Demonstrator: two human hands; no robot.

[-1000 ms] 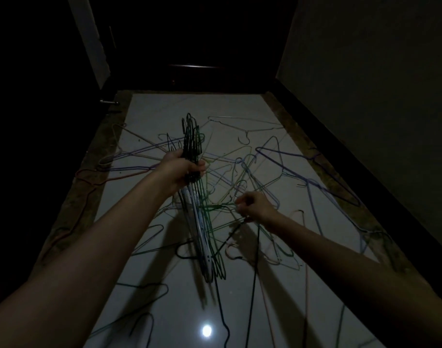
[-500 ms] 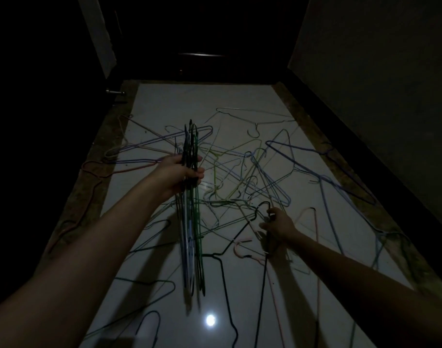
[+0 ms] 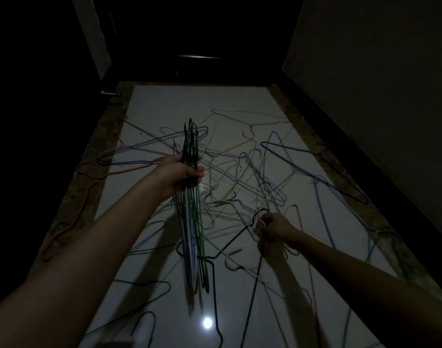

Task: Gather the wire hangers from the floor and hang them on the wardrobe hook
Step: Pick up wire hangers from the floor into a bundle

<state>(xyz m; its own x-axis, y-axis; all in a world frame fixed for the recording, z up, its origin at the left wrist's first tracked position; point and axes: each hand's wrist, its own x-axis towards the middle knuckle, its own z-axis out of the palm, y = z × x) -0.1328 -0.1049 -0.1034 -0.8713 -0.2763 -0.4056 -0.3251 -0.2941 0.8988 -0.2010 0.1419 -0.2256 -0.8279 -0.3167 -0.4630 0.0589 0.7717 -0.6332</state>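
Note:
My left hand (image 3: 181,175) grips a bundle of gathered wire hangers (image 3: 191,222) by their necks; the bundle hangs upright above the floor, hooks pointing up. Low at the floor, my right hand (image 3: 274,226) pinches the hook of a black wire hanger (image 3: 252,287) that still lies on the tiles. Many more hangers, purple, blue, green, yellow and pink, lie tangled across the pale floor (image 3: 164,106), the thickest heap (image 3: 242,182) just beyond my hands. The wardrobe hook is not visible in the dark.
The room is very dark. A wall with a dark skirting board (image 3: 360,159) runs along the right. A dark door or cabinet (image 3: 197,56) closes the far end. A red hanger (image 3: 71,217) lies on the brown floor border at the left.
My right hand has dropped from near the bundle down to the floor and taken hold of the black hanger's hook. The bundle in my left hand has swung slightly.

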